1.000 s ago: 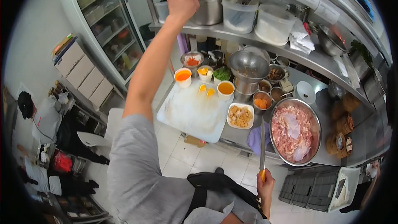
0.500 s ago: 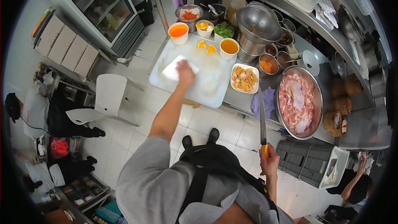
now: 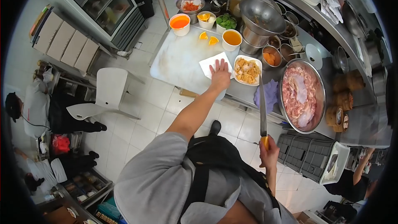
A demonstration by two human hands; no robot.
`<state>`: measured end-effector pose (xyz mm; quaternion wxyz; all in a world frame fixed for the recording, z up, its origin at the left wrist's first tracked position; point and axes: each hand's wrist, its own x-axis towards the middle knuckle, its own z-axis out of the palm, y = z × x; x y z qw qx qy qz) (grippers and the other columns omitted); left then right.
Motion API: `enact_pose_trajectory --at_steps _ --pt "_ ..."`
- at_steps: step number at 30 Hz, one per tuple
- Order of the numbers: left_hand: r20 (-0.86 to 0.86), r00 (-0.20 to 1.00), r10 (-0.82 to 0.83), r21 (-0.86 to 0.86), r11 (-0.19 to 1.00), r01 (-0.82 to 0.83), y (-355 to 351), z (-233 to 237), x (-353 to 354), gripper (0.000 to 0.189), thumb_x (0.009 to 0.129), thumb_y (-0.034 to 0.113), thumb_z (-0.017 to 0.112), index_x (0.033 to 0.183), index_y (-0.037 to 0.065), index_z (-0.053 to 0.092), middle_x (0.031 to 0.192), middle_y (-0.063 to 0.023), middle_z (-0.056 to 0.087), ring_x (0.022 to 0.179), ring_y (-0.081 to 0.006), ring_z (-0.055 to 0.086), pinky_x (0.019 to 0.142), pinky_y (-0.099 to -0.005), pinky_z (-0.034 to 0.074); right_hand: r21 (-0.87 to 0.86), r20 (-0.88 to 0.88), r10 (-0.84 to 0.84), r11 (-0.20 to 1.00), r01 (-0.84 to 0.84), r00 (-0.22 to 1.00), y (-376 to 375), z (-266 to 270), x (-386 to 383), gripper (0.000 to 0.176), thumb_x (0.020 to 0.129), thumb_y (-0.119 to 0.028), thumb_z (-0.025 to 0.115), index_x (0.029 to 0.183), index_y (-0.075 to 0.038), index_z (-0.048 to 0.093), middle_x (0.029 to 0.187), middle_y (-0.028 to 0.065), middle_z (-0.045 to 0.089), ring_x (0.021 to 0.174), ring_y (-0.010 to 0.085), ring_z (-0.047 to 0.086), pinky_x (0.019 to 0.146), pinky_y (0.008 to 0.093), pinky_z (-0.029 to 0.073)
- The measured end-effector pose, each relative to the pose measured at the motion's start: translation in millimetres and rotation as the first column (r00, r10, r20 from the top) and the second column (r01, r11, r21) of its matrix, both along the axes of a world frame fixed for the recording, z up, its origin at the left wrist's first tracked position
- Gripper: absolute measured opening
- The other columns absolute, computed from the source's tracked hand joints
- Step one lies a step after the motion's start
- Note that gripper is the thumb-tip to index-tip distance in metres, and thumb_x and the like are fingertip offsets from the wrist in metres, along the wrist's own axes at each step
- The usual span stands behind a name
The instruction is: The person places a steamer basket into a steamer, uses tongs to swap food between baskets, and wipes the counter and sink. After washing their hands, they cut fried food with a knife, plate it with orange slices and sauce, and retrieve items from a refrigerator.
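My left hand (image 3: 221, 76) lies flat, fingers spread, on a white paper towel (image 3: 206, 65) against the right part of the white cutting board (image 3: 174, 58). In my right hand (image 3: 269, 152), closed round its yellow handle, is a long knife (image 3: 263, 112), blade pointing away from me. Its tip reaches beside a white dish of yellowish chopped food (image 3: 247, 71). A purple cloth (image 3: 267, 93) lies by the blade. Two orange wedges (image 3: 213, 40) sit on the board, near a cup of orange-brown liquid (image 3: 231, 38).
Beyond the knife stands a large metal bowl of raw meat (image 3: 302, 97). Stacked metal bowls (image 3: 262, 14) and a tub of bright orange liquid (image 3: 179, 24) stand along the back. A grey crate (image 3: 304, 155) is at right, a white chair (image 3: 110, 93) at left. Other people work nearby.
My left hand has slid the paper towel rightward across the board, from its left-middle to beside the dish, and its fingers are now spread. The knife stays nearly in place.
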<state>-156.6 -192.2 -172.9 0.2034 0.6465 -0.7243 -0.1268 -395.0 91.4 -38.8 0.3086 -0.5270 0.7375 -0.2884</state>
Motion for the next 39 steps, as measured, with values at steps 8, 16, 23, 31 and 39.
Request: enact_pose_trajectory --at_steps 8,16,23,31,39 --pt "0.017 0.993 -0.118 -0.007 0.993 0.118 7.5 -2.1 -11.6 0.033 0.085 0.017 0.054 0.112 -0.001 0.053 0.14 -0.0151 0.037 0.131 -0.0375 0.028 0.104 -0.0534 0.028 -0.161 -0.027 0.23 0.959 -0.231 0.973 -44.6 -2.3 12.6 0.032 0.085 -0.012 0.063 0.112 0.003 0.057 0.056 0.0006 0.051 0.042 0.0061 0.046 0.038 0.0244 0.036" --pt "0.056 0.978 -0.2 -0.294 0.933 0.208 85.8 -28.9 17.8 0.033 0.083 0.012 0.055 0.113 -0.002 0.056 0.126 -0.0154 0.052 0.127 -0.0312 0.041 0.106 -0.0459 0.03 -0.181 0.005 0.291 0.941 -0.285 0.957 -65.7 -31.3 7.5 0.036 0.086 -0.01 0.062 0.118 0.003 0.054 0.056 -0.0006 0.051 0.041 0.0057 0.047 0.037 0.0224 0.036" --pt "-0.582 0.764 0.278 -0.273 0.818 -0.506 115.7 -23.8 215.0 0.027 0.088 0.011 0.053 0.111 -0.004 0.056 0.11 -0.0221 0.059 0.102 -0.0362 0.057 0.091 -0.039 0.046 -0.068 0.007 0.254 0.965 -0.253 0.967 -73.1 3.6 26.3 0.033 0.08 -0.01 0.067 0.109 0.003 0.059 0.073 0.0131 0.061 0.062 0.0156 0.055 0.059 0.0296 0.046" --pt "-0.392 0.142 0.909 0.512 0.344 -0.787 75.9 -36.2 62.4 0.039 0.087 0.023 0.055 0.116 -0.002 0.054 0.104 -0.022 0.063 0.107 -0.0366 0.055 0.094 -0.0402 0.042 -0.193 -0.167 0.379 0.893 -0.407 0.91 -91.3 -0.3 64.5 0.036 0.078 -0.012 0.067 0.11 0.002 0.059 0.087 0.0209 0.065 0.075 0.0305 0.064 0.069 0.0356 0.05" --pt "-0.816 -0.437 0.379 0.544 0.759 -0.357 144.7 43.6 99.7 0.025 0.091 0.021 0.05 0.103 -0.001 0.058 0.098 -0.0113 0.061 0.095 -0.0238 0.06 0.079 -0.0375 0.051 -0.303 -0.164 0.485 0.804 -0.512 0.859 -118.1 -4.8 142.7 0.047 0.075 -0.004 0.058 0.12 -0.002 0.045 0.102 0.0226 0.06 0.092 0.0406 0.059 0.08 0.0442 0.048"
